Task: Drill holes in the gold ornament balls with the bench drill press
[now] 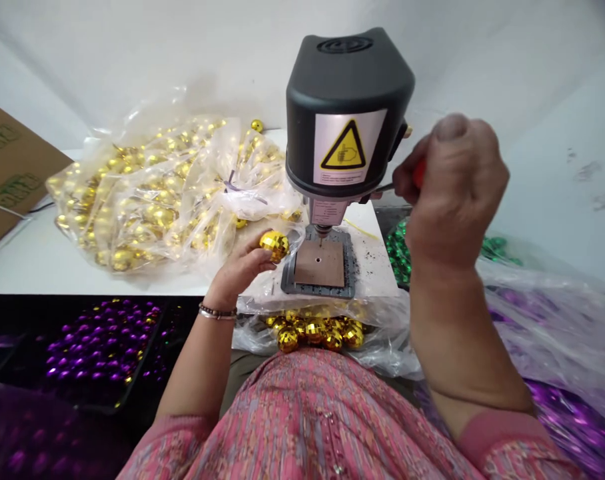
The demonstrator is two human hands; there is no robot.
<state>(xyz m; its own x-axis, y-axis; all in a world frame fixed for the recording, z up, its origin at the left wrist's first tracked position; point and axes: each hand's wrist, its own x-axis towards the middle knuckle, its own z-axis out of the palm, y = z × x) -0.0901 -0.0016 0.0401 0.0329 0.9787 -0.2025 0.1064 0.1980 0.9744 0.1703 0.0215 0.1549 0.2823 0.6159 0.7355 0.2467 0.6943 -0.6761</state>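
My left hand [245, 263] pinches a shiny gold faceted ball [274, 247], just left of a small drill press [350, 87]. My right hand [455, 180] is wrapped round the red-knobbed feed lever [419, 173] on the press's right side. Under the chuck [322, 229] a thin bit points down at a brown square plate [327, 273] with a small hole in it. That plate lies on the grey machine base [317, 290], with dark shavings around it. The ball is apart from the bit.
A clear bag of gold balls [147, 200] covers the table's left side. More gold balls [315, 330] lie in plastic at my lap. Purple balls [102, 340] stand low left, green ones [398, 250] at right. A cardboard box [17, 153] is far left.
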